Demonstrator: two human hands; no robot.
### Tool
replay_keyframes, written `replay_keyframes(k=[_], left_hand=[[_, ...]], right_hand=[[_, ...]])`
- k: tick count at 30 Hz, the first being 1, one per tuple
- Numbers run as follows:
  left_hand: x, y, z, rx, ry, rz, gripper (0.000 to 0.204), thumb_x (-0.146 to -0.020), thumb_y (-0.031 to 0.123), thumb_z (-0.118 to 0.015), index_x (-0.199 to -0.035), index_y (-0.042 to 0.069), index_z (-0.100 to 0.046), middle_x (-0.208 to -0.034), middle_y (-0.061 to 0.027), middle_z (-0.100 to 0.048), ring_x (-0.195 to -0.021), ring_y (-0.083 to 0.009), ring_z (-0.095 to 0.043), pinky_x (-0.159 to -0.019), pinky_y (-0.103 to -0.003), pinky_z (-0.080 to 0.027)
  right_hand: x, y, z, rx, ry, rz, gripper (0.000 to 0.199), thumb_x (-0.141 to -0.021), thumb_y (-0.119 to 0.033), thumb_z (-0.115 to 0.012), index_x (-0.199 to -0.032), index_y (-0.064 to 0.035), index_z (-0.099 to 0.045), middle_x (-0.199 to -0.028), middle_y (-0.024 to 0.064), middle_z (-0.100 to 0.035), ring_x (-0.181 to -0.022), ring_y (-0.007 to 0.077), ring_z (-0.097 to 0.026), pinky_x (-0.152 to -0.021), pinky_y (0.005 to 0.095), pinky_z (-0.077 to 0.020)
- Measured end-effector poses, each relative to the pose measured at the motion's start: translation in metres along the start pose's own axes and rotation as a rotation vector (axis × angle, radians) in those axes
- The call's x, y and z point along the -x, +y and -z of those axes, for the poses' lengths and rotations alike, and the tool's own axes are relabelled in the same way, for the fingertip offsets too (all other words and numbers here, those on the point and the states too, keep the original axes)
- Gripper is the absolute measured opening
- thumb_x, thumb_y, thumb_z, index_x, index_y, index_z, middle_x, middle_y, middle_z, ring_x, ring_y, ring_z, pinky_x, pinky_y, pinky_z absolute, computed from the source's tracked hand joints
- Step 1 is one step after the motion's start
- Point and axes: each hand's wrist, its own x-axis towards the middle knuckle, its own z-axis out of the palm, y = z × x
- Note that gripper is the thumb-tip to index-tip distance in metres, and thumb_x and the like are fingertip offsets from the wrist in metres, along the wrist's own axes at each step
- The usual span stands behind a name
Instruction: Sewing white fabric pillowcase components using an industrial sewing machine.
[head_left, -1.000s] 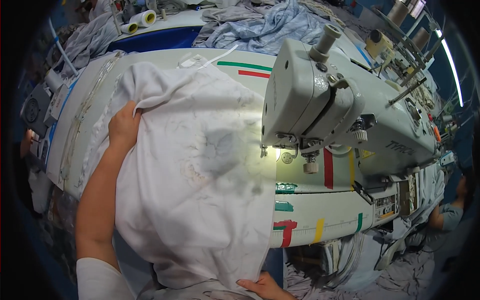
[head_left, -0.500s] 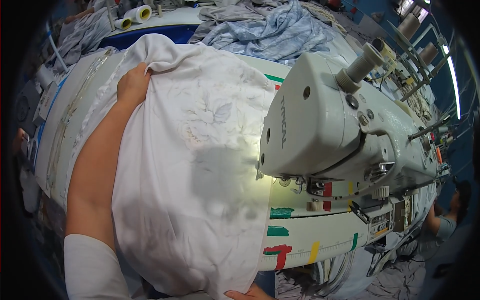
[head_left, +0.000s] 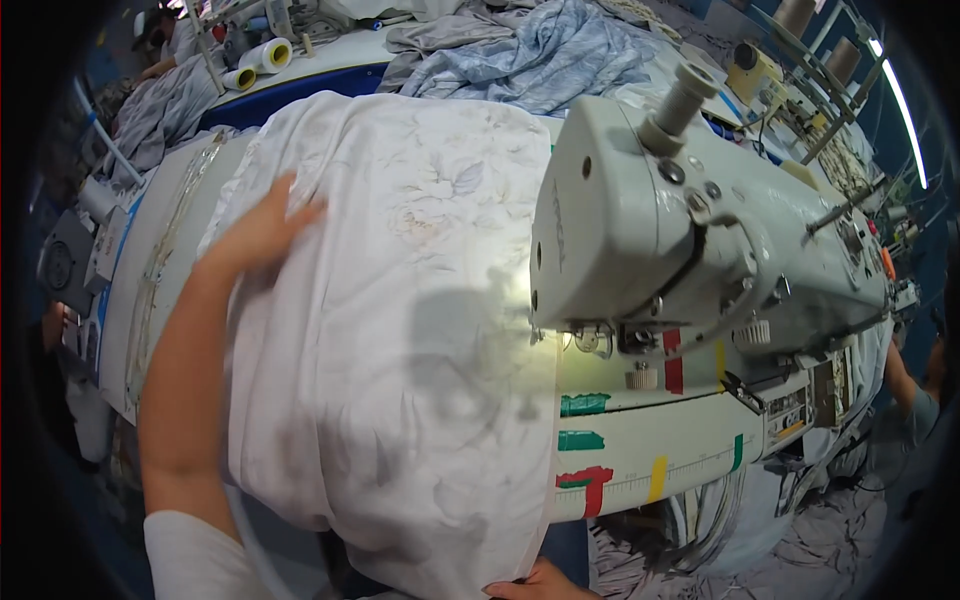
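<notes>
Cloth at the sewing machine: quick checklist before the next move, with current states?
1. Right hand on the cloth: ok, at its near right corner, thumb on top.
2. Left hand gripping the cloth: not ok, fingers spread. Contact: cannot tell, blurred.
3. Cloth smooth on its left side: not ok, folds run down it.
4. Hands clear of the sewing machine: ok, both apart from it.
5. Stitching area lit: ok, bright patch on the cloth beside the machine.
6. Needle up or down: cannot tell, too small.
</notes>
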Motion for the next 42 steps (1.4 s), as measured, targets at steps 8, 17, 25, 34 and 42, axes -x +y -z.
replay_keyframes(k=[8,17,25,34,42], left_hand=[[0.050,-0.064,-0.058,-0.113,0.500,-0.342,0.024,-0.089,0.020,-0.060,-0.080,0.003,-0.047,-0.068,-0.0226,-0.057,-0.067,-0.0452,-0.055,-0.059,-0.052,-0.041],[-0.049,-0.026,-0.053,-0.149,0.484,-0.235,0.029,-0.092,0.031,-0.056,-0.085,0.003,-0.050,-0.076,-0.0246,-0.062,-0.075,-0.0460,-0.058,-0.064,-0.053,-0.044],[-0.125,-0.024,-0.066,-0.186,0.532,-0.237,0.030,-0.092,0.034,-0.053,-0.087,0.005,-0.053,-0.080,-0.0240,-0.064,-0.078,-0.0454,-0.060,-0.069,-0.053,-0.046],[0.027,-0.047,0.003,-0.138,-0.062,-0.225,0.077,-0.074,0.033,-0.074,-0.135,0.002,-0.038,-0.132,-0.0265,-0.046,-0.121,-0.0376,-0.048,-0.101,-0.040,-0.038],[0.101,-0.125,0.005,-0.291,0.315,-0.098,0.027,-0.091,0.023,-0.054,-0.083,-0.003,-0.055,-0.088,-0.0270,-0.061,-0.083,-0.0452,-0.059,-0.074,-0.050,-0.047]], right_hand=[[0.007,-0.023,-0.003,-0.100,0.040,0.040,0.016,-0.081,-0.009,-0.073,-0.093,0.0005,-0.071,-0.088,0.0063,-0.071,-0.081,0.0125,-0.064,-0.071,0.0293,-0.0497],[-0.015,-0.036,-0.001,-0.134,0.065,0.046,0.015,-0.081,-0.006,-0.072,-0.094,0.0002,-0.071,-0.088,0.0047,-0.070,-0.078,0.0121,-0.063,-0.068,0.0284,-0.0490],[-0.018,-0.041,0.000,-0.286,0.026,0.084,0.031,-0.072,-0.004,-0.077,-0.101,0.0026,-0.068,-0.096,0.0092,-0.070,-0.088,0.0153,-0.064,-0.077,0.0309,-0.0495],[0.000,-0.003,-0.015,-0.036,-0.190,-0.019,0.047,-0.077,-0.002,-0.076,-0.120,-0.0013,-0.058,-0.111,0.0046,-0.065,-0.105,0.0112,-0.056,-0.091,0.0276,-0.0435],[0.107,-0.117,-0.020,0.042,-0.364,0.379,0.033,-0.071,0.006,-0.076,-0.102,0.0015,-0.068,-0.109,0.0114,-0.067,-0.103,0.0178,-0.061,-0.090,0.0315,-0.0458]])
